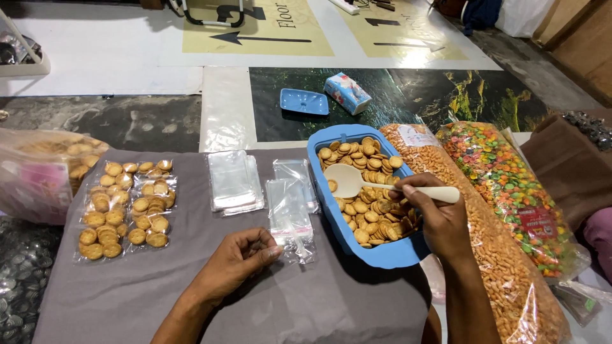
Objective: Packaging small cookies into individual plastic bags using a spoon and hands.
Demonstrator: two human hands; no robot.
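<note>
Right hand (426, 202) grips cream spoon (357, 183), bowl empty, over blue biscuit tub (376, 255). Left hand (245, 253) pinches an unfilled clear bag (290, 216) on grey surface (191, 274). Filled packets (126, 207) lie left; tub mostly full.

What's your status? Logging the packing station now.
Right hand grips white spoon over blue biscuit tub. Left hand pinches clear bag. Nothing blocking.

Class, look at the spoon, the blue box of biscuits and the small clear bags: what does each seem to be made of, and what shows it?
Spoon in the right hand: likely plastic, cream, matte, evenly coloured. Blue box: probably moulded plastic, smooth with rounded rim. Small clear bags: thin plastic film, transparent, glossy, crinkled.
</note>
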